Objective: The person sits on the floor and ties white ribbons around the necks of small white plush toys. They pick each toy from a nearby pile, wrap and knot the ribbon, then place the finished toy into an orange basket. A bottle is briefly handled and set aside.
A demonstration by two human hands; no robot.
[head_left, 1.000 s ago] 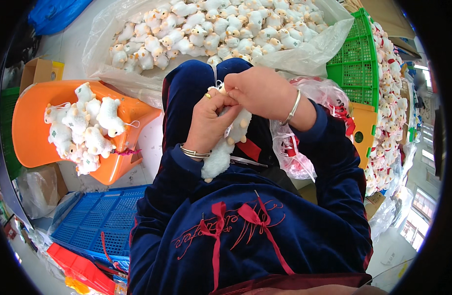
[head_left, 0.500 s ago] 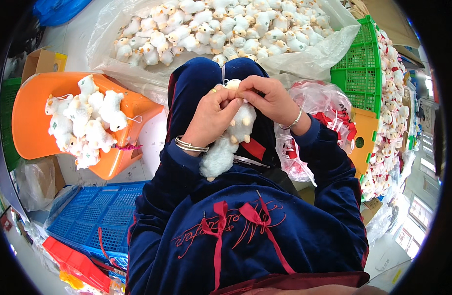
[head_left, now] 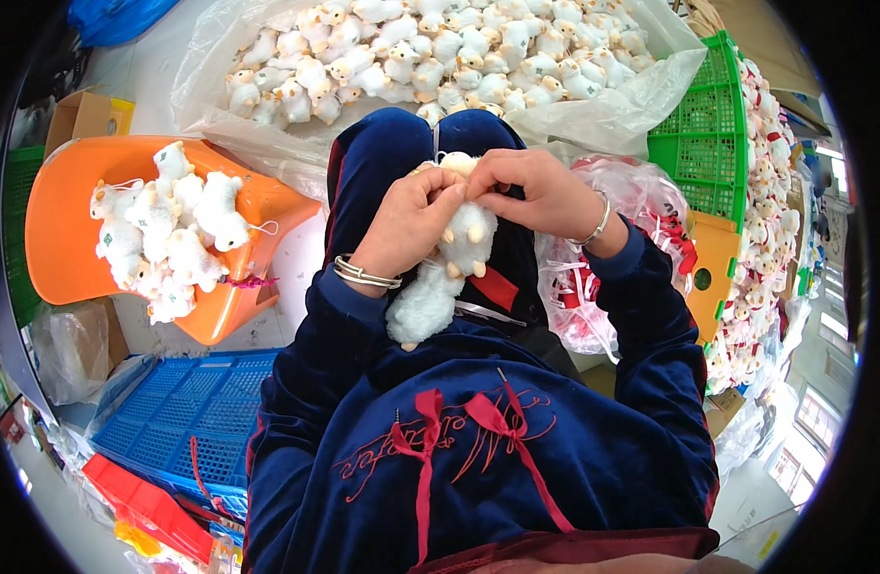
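My left hand (head_left: pixel 407 222) and my right hand (head_left: pixel 540 196) meet over my lap, both closed at the neck of a small white plush toy (head_left: pixel 470 241). Thumbs and fingers pinch together just below its cream head; whatever fine thing may be between the fingertips is too small to make out. The toy's body hangs below my fingers with its cream feet showing. Under my left wrist, a second white plush toy (head_left: pixel 424 304) lies on my lap. A flat red piece (head_left: pixel 495 288) rests on my dark trousers beside them.
An orange plastic stool (head_left: pixel 62 230) at left carries several plush toys. Beyond my knees, a large heap of them (head_left: pixel 440 57) lies on clear plastic sheeting. Bags of red and white pieces (head_left: pixel 579 297) stand at right, near a green crate (head_left: pixel 698 143). A blue crate (head_left: pixel 187 407) is at lower left.
My right hand and wrist have shifted slightly to the right, the fingertips staying at the toy's neck. My left hand has moved a little left.
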